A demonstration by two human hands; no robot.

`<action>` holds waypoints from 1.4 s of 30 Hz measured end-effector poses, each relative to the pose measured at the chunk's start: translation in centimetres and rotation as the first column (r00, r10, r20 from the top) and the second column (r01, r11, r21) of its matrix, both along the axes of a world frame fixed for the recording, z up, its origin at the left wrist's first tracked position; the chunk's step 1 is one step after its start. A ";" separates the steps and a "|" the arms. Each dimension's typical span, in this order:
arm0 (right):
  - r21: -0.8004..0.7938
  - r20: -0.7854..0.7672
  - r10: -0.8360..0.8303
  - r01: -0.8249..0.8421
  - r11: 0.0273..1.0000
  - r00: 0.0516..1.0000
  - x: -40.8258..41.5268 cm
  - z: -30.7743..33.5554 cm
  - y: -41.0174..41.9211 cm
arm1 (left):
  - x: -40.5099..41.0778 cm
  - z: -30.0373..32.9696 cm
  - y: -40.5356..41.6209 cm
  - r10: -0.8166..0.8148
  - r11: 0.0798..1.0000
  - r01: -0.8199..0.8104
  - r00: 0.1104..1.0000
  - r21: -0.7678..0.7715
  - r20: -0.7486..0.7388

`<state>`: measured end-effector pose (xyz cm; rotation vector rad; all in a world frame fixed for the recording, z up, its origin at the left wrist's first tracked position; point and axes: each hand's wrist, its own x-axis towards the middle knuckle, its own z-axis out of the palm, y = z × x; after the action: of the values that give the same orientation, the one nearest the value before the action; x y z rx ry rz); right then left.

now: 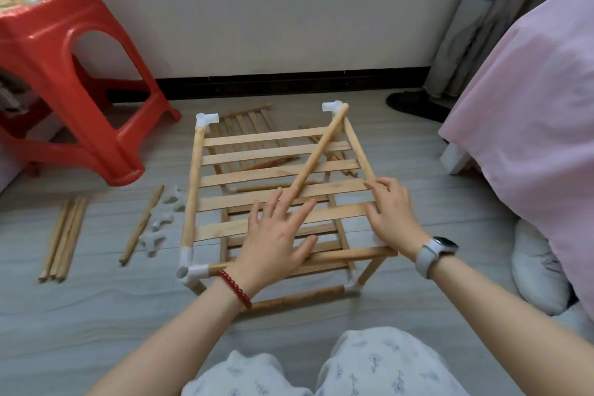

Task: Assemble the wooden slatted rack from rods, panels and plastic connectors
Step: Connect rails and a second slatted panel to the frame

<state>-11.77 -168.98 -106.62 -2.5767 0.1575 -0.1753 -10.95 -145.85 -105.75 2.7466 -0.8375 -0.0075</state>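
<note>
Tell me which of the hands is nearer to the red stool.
The left hand, resting on the slats mid-rack, is nearer the red stool. The right hand is at the rack's right edge, farther away.

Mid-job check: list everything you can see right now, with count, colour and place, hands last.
rack: 1, wood with white corner connectors, half built, floor centre
loose rod: 1, wood, lying diagonally across the rack's top slats
rod bundle: count unclear, wood, floor far left
single rod: 1, wood, floor left of the rack
spare connectors: about 3, white, floor between the single rod and the rack
spare panel: at least 1, wood, floor behind the rack
stool: 1, red, left by the wall
bedcover: 1, pink, right
curtain: 1, grey, top right
left hand: fingers spread, on the rack's near slats, red bracelet
right hand: at the rack's right side, white watch
</note>
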 end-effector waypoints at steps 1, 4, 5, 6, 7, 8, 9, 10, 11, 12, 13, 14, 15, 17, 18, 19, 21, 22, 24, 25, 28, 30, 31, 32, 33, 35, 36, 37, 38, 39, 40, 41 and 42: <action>0.058 -0.012 -0.038 0.038 0.998 0.999 -0.3 -0.3 -0.2 | 0.3 -0.1 -0.8 -0.012 0.999 0.011 1.000 0.045 0.008; 0.198 -0.150 -0.176 0.204 0.959 0.973 -1.4 -1.2 -1.0 | 1.0 0.1 -2.2 -0.060 0.994 0.056 0.997 0.097 0.042; 0.209 -0.204 -0.219 0.261 0.943 0.954 -1.5 -1.2 -1.2 | 1.1 0.1 -2.6 -0.103 0.989 0.096 0.993 0.112 0.060; 0.209 -0.253 -0.238 0.293 0.933 0.938 -1.6 -1.2 -1.4 | 1.2 0.2 -3.1 -0.160 0.980 0.150 0.984 0.128 0.077; 0.218 -0.294 -0.235 0.305 0.927 0.926 -1.5 -1.0 -1.5 | 1.2 0.3 -3.6 -0.220 0.968 0.205 0.971 0.147 0.095; 0.249 -0.331 -0.220 0.310 0.917 0.918 -1.6 -0.8 -1.6 | 1.1 0.3 -4.3 -0.272 0.954 0.253 0.957 0.162 0.106; 0.299 -0.353 -0.200 0.312 0.902 0.914 -1.5 -0.7 -1.6 | 1.0 0.2 -5.0 -0.304 0.944 0.283 0.946 0.172 0.112; 0.356 -0.368 -0.182 0.319 0.879 0.912 -1.5 -0.7 -1.5 | 0.9 0.1 -5.8 -0.317 0.939 0.296 0.942 0.173 0.112; 0.423 -0.381 -0.170 0.335 0.842 0.909 -1.6 -0.7 -1.3 | 1.0 -0.1 -6.5 -0.314 0.941 0.294 0.944 0.167 0.104; 0.496 -0.394 -0.166 0.361 0.789 0.904 -1.7 -0.7 -1.1 | 1.2 -0.4 -7.2 -0.295 0.948 0.280 0.951 0.150 0.090; 0.569 -0.400 -0.170 0.389 0.725 0.901 -1.8 -0.9 -0.9 | 1.7 -0.6 -7.8 -0.269 0.957 0.258 0.961 0.135 0.070; 0.622 -0.400 -0.181 0.411 0.667 0.898 -1.9 -1.0 -0.8 | 2.4 -0.9 -8.2 -0.246 0.961 0.237 0.968 0.140 0.054; 0.643 -0.398 -0.195 0.424 0.638 0.897 -2.0 -1.1 -0.7 | 3.2 -1.1 -8.6 -0.229 0.960 0.219 0.972 0.174 0.043; 0.608 -0.391 -0.211 0.424 0.671 0.896 -2.1 -1.2 -0.8 | 4.6 -1.5 -9.0 -0.217 0.938 0.202 0.976 0.282 0.022; 0.577 -0.387 -0.210 0.414 0.704 0.898 -2.1 -1.1 -0.7 | 5.1 -1.7 -9.1 -0.221 0.925 0.203 0.975 0.322 0.017; 0.545 -0.385 -0.202 0.398 0.737 0.901 -2.0 -1.1 -0.9 | 5.5 -2.0 -9.5 -0.235 0.915 0.213 0.972 0.342 0.023; 0.481 -0.385 -0.174 0.358 0.801 0.906 -1.9 -1.1 -0.9 | 5.7 -2.3 -10.1 -0.271 0.911 0.237 0.961 0.337 0.058; 0.450 -0.387 -0.167 0.344 0.824 0.907 -1.7 -1.1 -1.0 | 5.7 -2.4 -10.6 -0.275 0.914 0.238 0.959 0.328 0.071; 0.399 -0.388 -0.173 0.334 0.854 0.905 -1.6 -1.2 -1.0 | 5.6 -2.5 -11.6 -0.252 0.923 0.218 0.965 0.316 0.072; 0.375 -0.384 -0.179 0.330 0.866 0.906 -1.6 -1.3 -1.0 | 5.5 -2.6 -11.9 -0.238 0.928 0.205 0.969 0.313 0.072; 0.322 -0.362 -0.188 0.312 0.894 0.913 -1.5 -1.4 -1.0 | 5.5 -2.9 -12.3 -0.222 0.933 0.185 0.971 0.308 0.092; 0.309 -0.351 -0.187 0.301 0.902 0.918 -1.5 -1.4 -1.0 | 5.6 -2.9 -12.3 -0.213 0.934 0.172 0.972 0.314 0.101; 0.301 -0.346 -0.188 0.299 0.906 0.919 -1.6 -1.4 -0.9 | 5.6 -2.8 -12.3 -0.208 0.934 0.167 0.973 0.316 0.103; 0.292 -0.340 -0.191 0.297 0.909 0.921 -1.6 -1.3 -0.8 | 5.6 -2.8 -12.3 -0.206 0.934 0.164 0.973 0.318 0.103; 0.283 -0.336 -0.193 0.294 0.913 0.922 -1.6 -1.2 -0.8 | 5.5 -2.7 -12.4 -0.203 0.934 0.161 0.974 0.320 0.102; 0.281 -0.335 -0.175 0.275 0.919 0.926 -1.7 -0.9 -0.8 | 5.6 -2.5 -12.4 -0.195 0.933 0.154 0.976 0.324 0.099; 0.301 -0.343 -0.152 0.262 0.917 0.927 -1.7 -0.7 -0.9 | 5.5 -2.5 -12.4 -0.189 0.934 0.149 0.977 0.326 0.094; 0.341 -0.351 -0.122 0.248 0.907 0.929 -1.8 -0.5 -1.0 | 5.6 -2.4 -12.5 -0.184 0.934 0.145 0.979 0.327 0.092; 0.393 -0.354 -0.089 0.234 0.889 0.931 -1.9 -0.2 -1.1 | 5.6 -2.4 -12.5 -0.180 0.934 0.141 0.979 0.327 0.091; 0.440 -0.353 -0.058 0.221 0.870 0.934 -2.0 0.0 -1.2 | 5.5 -2.5 -12.5 -0.178 0.935 0.139 0.980 0.325 0.092; 0.468 -0.353 -0.037 0.211 0.858 0.935 -2.0 0.2 -1.2 | 5.6 -2.5 -12.5 -0.177 0.937 0.139 0.980 0.321 0.094; 0.473 -0.357 -0.028 0.206 0.856 0.934 -2.1 0.4 -1.2 | 5.6 -2.6 -12.4 -0.177 0.938 0.139 0.979 0.316 0.096; 0.465 -0.362 -0.025 0.204 0.861 0.932 -2.0 0.5 -1.2 | 5.7 -2.6 -12.4 -0.177 0.940 0.139 0.979 0.311 0.097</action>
<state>-13.81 -170.14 -106.17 -2.0558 0.4317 0.2513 -5.23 -158.22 -108.38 2.9783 -1.1801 0.0039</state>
